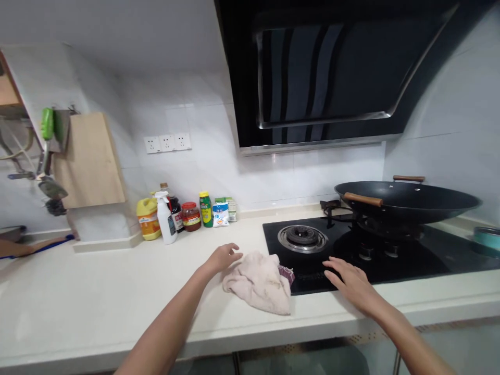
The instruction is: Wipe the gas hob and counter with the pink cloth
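Observation:
A crumpled pale pink cloth [258, 281] with a purple patterned corner lies on the white counter, overlapping the front left corner of the black gas stove [324, 265]. My left hand [224, 259] is just at the cloth's upper left edge, fingers apart and holding nothing; whether it touches the cloth I cannot tell. Over the stove's front edge, to the right of the cloth, my right hand [347, 278] is open with its fingers spread and nothing in it. The left burner [302, 238] is bare.
A large black wok [414, 200] with wooden handles sits on the right burner. Along the wall stand a spray bottle [166, 219], a yellow jug [149, 219], a red-lidded jar [191, 216] and a green bottle [205, 210]. The range hood [320, 78] overhangs the stove.

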A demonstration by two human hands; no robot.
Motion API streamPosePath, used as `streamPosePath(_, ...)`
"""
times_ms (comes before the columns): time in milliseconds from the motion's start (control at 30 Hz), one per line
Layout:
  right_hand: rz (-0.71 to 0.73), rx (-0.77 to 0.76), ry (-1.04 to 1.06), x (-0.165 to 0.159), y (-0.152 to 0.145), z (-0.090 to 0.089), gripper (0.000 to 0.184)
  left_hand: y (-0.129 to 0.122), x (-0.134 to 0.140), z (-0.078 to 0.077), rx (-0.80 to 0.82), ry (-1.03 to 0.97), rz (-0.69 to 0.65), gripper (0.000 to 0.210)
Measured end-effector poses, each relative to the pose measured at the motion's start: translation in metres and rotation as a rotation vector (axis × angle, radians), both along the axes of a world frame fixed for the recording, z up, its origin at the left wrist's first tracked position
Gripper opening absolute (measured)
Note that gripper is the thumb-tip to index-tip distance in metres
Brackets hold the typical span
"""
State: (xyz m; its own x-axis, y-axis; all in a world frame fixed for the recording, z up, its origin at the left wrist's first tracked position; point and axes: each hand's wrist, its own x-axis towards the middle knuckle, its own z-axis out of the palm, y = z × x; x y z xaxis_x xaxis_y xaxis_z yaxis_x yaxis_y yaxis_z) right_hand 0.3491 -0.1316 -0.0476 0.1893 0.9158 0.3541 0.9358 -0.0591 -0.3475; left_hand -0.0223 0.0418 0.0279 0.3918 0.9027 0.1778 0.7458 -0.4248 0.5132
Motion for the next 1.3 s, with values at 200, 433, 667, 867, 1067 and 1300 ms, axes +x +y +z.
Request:
streamPosePath(200, 0.576, 0.077, -0.027, -0.107, -0.008, 0.078, 0.049, 0.03, -0.049, -0.021, 0.063, -0.057, 0.227, 0.032)
streamPosePath(433, 0.798, -0.096, -0.332, -0.211, 0.043, 0.06, 0.044, 0.03, -0.072, -0.039, 0.108, -0.148, 0.239, 0.032)
streamPosePath(667, 1.065, -0.154, -0.349, -0.198, 0.08, 0.073, 0.038, 0.021, -0.048, -0.042, 0.163, -0.096, 0.088, 0.021)
streamPosePath(867, 0.846, -0.05, -0.334, -0.16, 0.109, 0.049, 0.041, 0.011, -0.035, -0.045, 0.188, -0.068, 0.023, 0.02)
streamPosePath(1067, 0.628, -0.029, -0.405, -0.164, 0.18, 0.032, 0.042, 0.008, -0.033, -0.045, 0.197, -0.044, 0.049, 0.023)
streamPosePath(1300, 0.31, -0.204, -0.366, -0.171, 0.281, 0.04, 0.048, 0.003, -0.04, -0.03, 0.442, 0.077, 0.18, 0.025)
